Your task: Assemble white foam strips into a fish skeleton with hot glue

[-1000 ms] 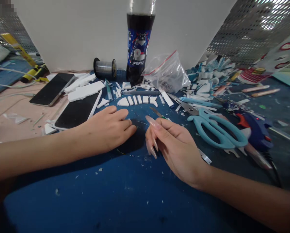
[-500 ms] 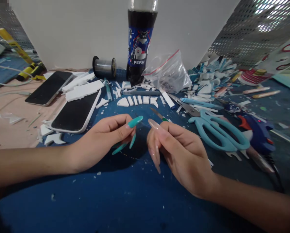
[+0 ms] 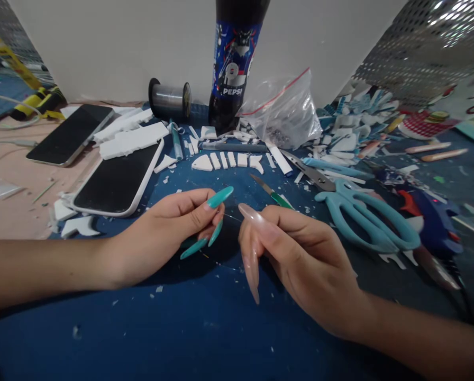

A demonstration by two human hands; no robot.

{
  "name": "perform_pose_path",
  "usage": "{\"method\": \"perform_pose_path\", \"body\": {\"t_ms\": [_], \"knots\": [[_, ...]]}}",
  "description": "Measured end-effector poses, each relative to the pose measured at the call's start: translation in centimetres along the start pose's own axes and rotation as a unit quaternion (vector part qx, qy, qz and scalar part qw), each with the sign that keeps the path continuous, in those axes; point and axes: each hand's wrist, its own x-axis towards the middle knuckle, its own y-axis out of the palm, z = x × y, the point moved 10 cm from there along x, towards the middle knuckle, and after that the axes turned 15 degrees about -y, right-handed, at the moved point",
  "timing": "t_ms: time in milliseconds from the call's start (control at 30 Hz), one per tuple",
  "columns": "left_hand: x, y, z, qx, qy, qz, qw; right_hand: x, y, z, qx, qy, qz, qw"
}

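Observation:
My left hand (image 3: 181, 222), with long turquoise nails, is closed in a pinch at the centre left. A thin clear fishing line (image 3: 233, 217) runs from its fingertips across the small gap to my right hand (image 3: 296, 259). That hand, with long pinkish nails, also pinches the line between thumb and forefinger. Below the fingers, a faint loop of the same line hangs. Just beyond the hands lie white fish-shaped pieces (image 3: 231, 160) in a row, head at left and tail at right. A green-handled craft knife (image 3: 274, 194) lies behind my right hand.
Light-blue scissors (image 3: 367, 217) and a dark-blue glue gun (image 3: 435, 222) lie at right. Two phones (image 3: 116, 182) are at left. Along the back stand a spool of clear line (image 3: 169, 100), a Pepsi bottle (image 3: 235, 69) and a zip bag (image 3: 286, 114). White scraps (image 3: 344, 140) are heaped at back right.
The view has shifted slightly. My right hand has moved a little down relative to the left, and the line between the fingertips now shows more clearly. Both pinches stay closed.

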Motion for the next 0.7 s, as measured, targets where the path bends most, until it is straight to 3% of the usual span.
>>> {"method": "perform_pose_path", "body": {"t_ms": [700], "knots": [[0.07,0.30,0.01,0.006,0.004,0.025,1.000,0.06,0.28,-0.36,-0.013,0.021,0.007,1.000]]}}
